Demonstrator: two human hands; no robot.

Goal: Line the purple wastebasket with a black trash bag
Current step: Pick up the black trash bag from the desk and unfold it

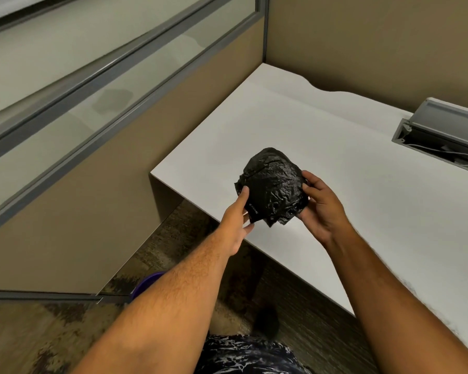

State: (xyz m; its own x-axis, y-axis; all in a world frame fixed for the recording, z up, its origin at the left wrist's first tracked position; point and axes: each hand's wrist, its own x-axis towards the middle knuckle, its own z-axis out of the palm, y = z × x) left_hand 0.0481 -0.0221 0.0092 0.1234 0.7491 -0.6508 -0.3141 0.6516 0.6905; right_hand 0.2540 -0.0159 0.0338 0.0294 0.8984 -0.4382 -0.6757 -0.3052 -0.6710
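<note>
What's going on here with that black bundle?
A person holds a crumpled black trash bag between both hands, left hand and right hand, over the corner of a white desk. The bag is still balled up, not opened. A sliver of the purple wastebasket shows on the floor below, mostly hidden by the left forearm, not yet lined.

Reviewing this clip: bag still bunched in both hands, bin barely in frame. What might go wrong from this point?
1. The black trash bag is a tight crumpled wad pinched between the left hand and right hand; finding its open end may be slow, and hard tugging could tear the thin film.
2. The purple wastebasket sits on the floor, mostly hidden behind the left forearm, so the person could knock it when reaching down.
</note>
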